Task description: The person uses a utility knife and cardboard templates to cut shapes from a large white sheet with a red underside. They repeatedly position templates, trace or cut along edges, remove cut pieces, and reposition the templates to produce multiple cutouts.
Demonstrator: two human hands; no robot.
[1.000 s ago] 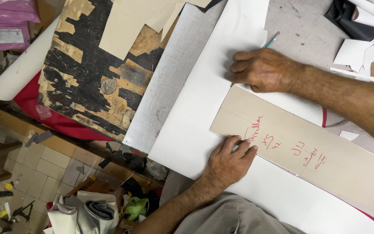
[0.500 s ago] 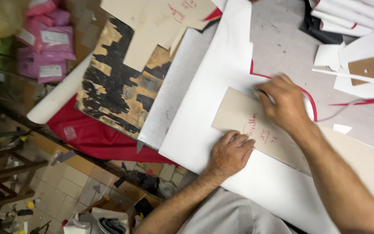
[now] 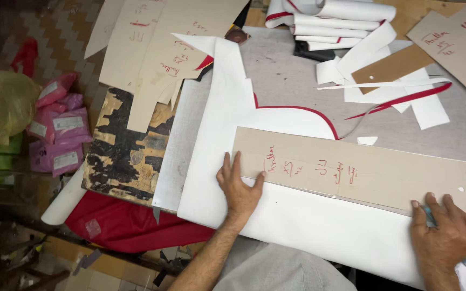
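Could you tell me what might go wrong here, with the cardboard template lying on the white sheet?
The long tan cardboard template is pinned only at its end by the left hand, so it might pivot as the right hand, gripping a pale blue pen, works along its lower edge. The white sheet overhangs the table's near edge and may sag or slide.

right hand moved from pattern's upper edge to its lower right corner

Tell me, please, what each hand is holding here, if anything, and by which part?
The right hand grips a light-blue pen around its barrel, at the cardboard template's lower edge. The left hand holds nothing; it presses flat on the template's left end.
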